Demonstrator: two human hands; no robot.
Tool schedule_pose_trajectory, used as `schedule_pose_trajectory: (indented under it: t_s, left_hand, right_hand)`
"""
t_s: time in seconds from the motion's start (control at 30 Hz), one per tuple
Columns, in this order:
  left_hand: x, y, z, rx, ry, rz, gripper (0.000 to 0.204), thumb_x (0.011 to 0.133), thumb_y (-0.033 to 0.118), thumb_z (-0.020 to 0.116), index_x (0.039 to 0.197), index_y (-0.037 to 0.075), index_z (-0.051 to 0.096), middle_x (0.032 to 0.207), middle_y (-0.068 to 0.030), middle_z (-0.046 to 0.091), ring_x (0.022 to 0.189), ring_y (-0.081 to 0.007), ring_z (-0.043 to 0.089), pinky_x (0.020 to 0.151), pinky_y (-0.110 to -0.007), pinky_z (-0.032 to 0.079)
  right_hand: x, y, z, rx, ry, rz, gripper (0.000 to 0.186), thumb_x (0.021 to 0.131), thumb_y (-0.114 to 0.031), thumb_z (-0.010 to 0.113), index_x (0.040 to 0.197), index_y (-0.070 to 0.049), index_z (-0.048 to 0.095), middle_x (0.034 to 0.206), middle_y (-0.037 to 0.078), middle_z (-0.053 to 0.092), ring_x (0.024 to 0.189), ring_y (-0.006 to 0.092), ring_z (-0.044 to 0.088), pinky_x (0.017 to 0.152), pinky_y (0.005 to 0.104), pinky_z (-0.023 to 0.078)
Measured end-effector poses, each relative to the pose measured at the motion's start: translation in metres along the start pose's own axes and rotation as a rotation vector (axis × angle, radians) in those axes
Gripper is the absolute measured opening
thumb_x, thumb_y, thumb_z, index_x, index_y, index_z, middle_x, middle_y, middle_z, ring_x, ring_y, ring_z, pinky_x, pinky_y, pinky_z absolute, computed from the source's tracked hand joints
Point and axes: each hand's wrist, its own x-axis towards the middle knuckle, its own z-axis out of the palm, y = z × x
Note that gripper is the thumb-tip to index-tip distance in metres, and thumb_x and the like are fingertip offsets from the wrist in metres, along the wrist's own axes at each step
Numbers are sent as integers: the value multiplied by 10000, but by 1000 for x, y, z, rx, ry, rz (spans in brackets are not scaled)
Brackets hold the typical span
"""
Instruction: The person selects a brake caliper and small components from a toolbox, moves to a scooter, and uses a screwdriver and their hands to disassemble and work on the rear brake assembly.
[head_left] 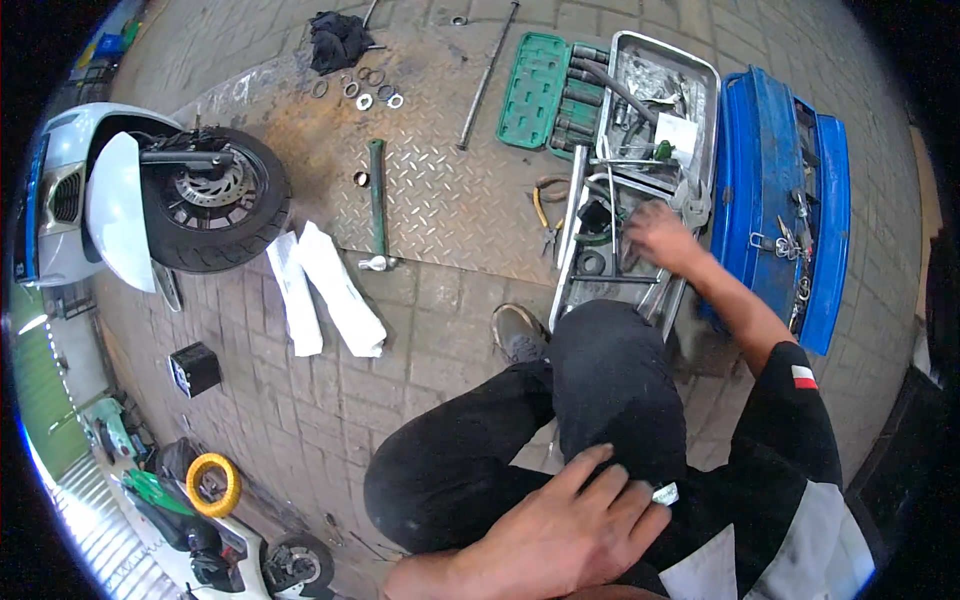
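Observation:
My right hand (660, 238) reaches into the lower metal tray (640, 290), its fingers bent down among the tools; their tips are hidden. Beside it are a T-handle wrench (612, 235), a black ring-shaped part (591, 263) and a large adjustable wrench (690, 203). Over my lap, my left hand (575, 525) has curled fingers. A small pale, shiny piece (665, 493) sticks out past them, and its kind is too small to make out.
An upper metal tray (712, 110), an open green socket case (530, 85) and a blue toolbox (745, 200) stand close by. On the floor lie pliers (541, 205), a green-handled hammer (377, 200), a long bar (488, 75) and two white wrapped bundles (340, 295). A motorbike wheel (262, 200) stands left.

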Motion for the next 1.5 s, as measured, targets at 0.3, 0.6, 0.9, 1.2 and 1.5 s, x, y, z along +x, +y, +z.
schedule_pose_trajectory:
  t_s: [0.3,0.6,0.9,1.2,1.5]
  left_hand:
    - [22,-61,-45,-277,277,4,218,701,111,739,903,77,662,878,-76,668,851,-239,636,819,-376,499]
    - [-156,-33,59,-1225,1570,-1054,319,834,122,775,1061,-30,610,989,-108,661,871,-190,633,781,-316,533]
    - [-523,303,173,-1209,1366,-1626,325,823,122,777,1064,-36,626,869,-83,678,748,-179,636,654,-304,535]
    - [-652,408,166,-1294,1344,-1689,386,840,222,774,1100,-36,650,959,-117,689,906,-163,602,768,-274,494]
    - [-848,267,61,-964,1752,-1481,441,828,196,779,1141,-82,639,1035,-133,691,923,-211,644,850,-323,512]
  right_hand:
    - [32,-73,-106,537,132,182,237,937,-238,571,1077,-59,638,1060,158,657,953,363,615,839,467,486]
    - [-86,-233,-237,508,-498,371,490,918,-491,572,1181,-78,593,1033,203,676,983,414,629,856,515,490]
    - [-413,-319,-443,426,-1001,1249,399,842,-334,654,1052,5,672,955,184,709,833,311,696,720,428,555]
    - [-437,-443,-449,448,-952,1183,318,848,-275,682,916,35,663,735,184,657,637,236,638,566,409,499]
    - [-165,-638,-425,695,-717,951,352,885,-254,642,1116,12,626,791,147,662,728,250,642,665,396,507]
